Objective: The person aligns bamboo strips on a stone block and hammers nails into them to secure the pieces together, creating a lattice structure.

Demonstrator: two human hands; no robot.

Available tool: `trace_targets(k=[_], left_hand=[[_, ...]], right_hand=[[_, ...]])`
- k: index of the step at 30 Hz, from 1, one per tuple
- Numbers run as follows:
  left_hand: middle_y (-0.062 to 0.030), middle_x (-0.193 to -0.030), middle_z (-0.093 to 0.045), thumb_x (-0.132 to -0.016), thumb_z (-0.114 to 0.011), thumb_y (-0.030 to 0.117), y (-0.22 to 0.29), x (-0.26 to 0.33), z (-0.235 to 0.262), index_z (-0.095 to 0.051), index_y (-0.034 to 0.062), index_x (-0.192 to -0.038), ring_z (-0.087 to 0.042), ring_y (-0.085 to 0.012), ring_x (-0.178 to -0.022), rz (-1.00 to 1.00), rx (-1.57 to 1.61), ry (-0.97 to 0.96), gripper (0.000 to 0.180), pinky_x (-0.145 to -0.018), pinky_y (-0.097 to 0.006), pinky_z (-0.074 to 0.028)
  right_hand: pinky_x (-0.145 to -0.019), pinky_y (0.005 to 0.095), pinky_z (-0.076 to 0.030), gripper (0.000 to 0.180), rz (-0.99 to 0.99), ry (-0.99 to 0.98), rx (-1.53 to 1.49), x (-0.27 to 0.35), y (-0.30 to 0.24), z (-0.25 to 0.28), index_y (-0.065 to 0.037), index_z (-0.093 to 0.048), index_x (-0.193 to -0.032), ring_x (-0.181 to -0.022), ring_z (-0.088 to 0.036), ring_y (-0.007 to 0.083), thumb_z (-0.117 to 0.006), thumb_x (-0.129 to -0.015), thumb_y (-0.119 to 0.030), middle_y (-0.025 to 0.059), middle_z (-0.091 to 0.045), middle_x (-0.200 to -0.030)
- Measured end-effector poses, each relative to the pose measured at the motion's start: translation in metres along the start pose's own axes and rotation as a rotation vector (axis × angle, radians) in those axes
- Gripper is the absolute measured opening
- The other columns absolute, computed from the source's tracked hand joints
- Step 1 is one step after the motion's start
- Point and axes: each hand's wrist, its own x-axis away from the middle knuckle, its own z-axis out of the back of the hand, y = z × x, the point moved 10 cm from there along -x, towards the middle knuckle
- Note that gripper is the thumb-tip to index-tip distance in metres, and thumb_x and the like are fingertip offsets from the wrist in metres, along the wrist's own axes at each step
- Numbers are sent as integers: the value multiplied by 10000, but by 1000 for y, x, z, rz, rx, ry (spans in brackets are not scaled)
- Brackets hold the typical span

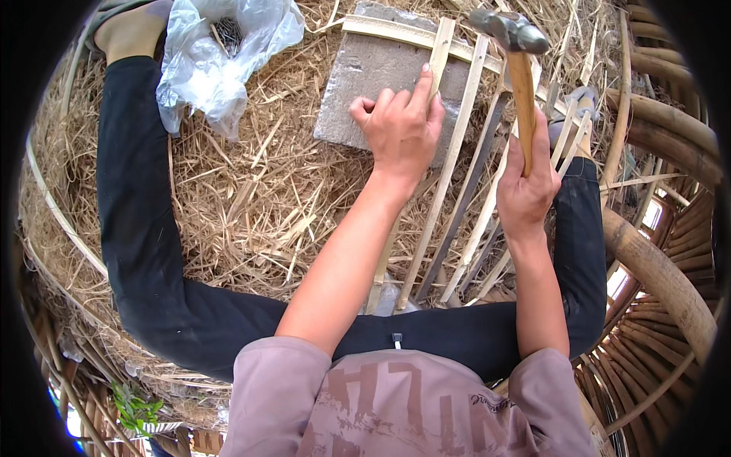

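My left hand [401,126] presses on a thin bamboo slat [440,53] that lies across a flat grey stone slab [364,76], forefinger stretched along the slat. My right hand [525,186] grips the wooden handle of a hammer [521,91]; its metal head [509,30] is raised above the slats at the top right. Several pale bamboo slats [457,198] fan out from between my legs toward the slab, joined by a cross slat [396,32] at the far end.
I sit on straw [251,198] with legs in black trousers [137,228] spread. A clear plastic bag with nails [221,46] lies top left. Thick curved bamboo poles [655,266] ring the right side, with a drop visible beyond them.
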Motion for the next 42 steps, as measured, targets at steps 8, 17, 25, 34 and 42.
trace_targets(k=[8, 17, 25, 34, 42], left_hand=[[50, -593, -556, -902, -663, 308, 2, -4, 5, -678, 196, -1245, -527, -115, -648, -16, -5, 34, 361, -828, -379, -251], [56, -612, -564, -904, -661, 312, -1, 1, 6, -689, 190, -1231, -527, -113, -642, 0, -21, 45, 351, -846, -373, -248], [53, -590, -562, -900, -670, 310, -2, 4, 6, -665, 219, -1260, -534, -106, -645, 4, -22, 27, 372, -833, -369, -254], [46, -561, -519, -899, -669, 313, -4, -4, 3, -680, 199, -1248, -520, -118, -639, 14, -55, 9, 368, -822, -371, -254], [42, -559, -519, -897, -672, 328, 4, -1, 8, -692, 192, -1233, -522, -124, -640, -1, -6, 60, 363, -831, -372, -262]], right_hand=[[-689, 423, -547, 527, -3, 32, -46, -8, -3, 5, -162, -489, -1459, -819, -713, 361, -609, -953, -75, 211, -710, -969], [-766, 421, -581, 529, -226, -451, 163, -5, 19, -36, -128, -486, -1451, -950, -717, 340, -611, -942, -56, 211, -699, -1120], [-785, 424, -574, 514, -339, -502, 119, -1, 20, -39, -116, -477, -1458, -968, -711, 355, -590, -959, -63, 215, -697, -1125], [-786, 444, -555, 510, -379, -501, 143, -1, 27, -40, -123, -474, -1460, -923, -709, 367, -582, -964, -73, 204, -708, -1078], [-656, 408, -526, 503, -223, -375, 75, -8, 14, -20, -195, -516, -1442, -735, -711, 258, -602, -958, -87, 225, -703, -915]])
